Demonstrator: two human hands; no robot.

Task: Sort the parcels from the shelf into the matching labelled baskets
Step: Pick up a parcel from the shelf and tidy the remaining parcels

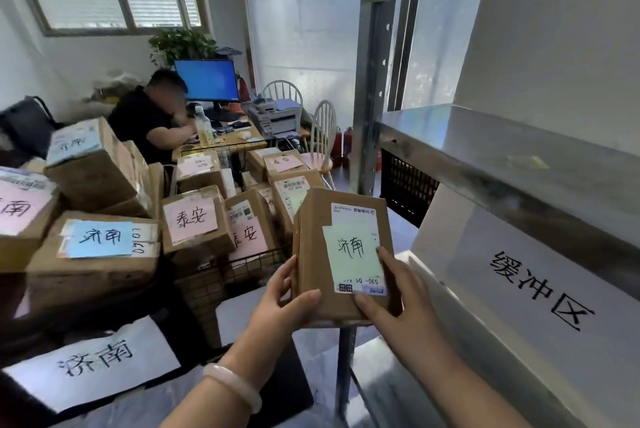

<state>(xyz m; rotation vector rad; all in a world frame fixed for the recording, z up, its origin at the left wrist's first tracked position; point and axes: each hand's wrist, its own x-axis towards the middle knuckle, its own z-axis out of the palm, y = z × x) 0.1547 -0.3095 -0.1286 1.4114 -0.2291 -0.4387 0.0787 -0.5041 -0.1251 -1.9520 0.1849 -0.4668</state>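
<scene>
So, head view only: the parcel [343, 254] is off the shelf [485, 164], held in the air in both hands, just left of the shelf's front edge and to the right of the baskets. It's a brown carton, roughly upright, face toward the camera. A pale green label [351, 249] on it reads 济南 by hand, stuck over a printed waybill. Grip: left hand [284, 299] grasps the left side, fingers round the edge, thumb across the lower front. The right hand [394, 296] grasps the lower right corner, thumb on the front under the label, index finger along the label's right edge. There's a pale bangle [232, 386] on the left wrist. A white panel [540, 289] under the metal shelf is marked 缓冲区. At lower left a paper sign [93, 363] reads 济南; behind it is a pile of cartons, one with a blue tag [100, 237], also 济南. Next to that, a wire basket [204, 289] holds cartons with pink tags [194, 220] reading 泰安. Further back a person [149, 119] sits at a desk by a blue monitor [207, 79].
</scene>
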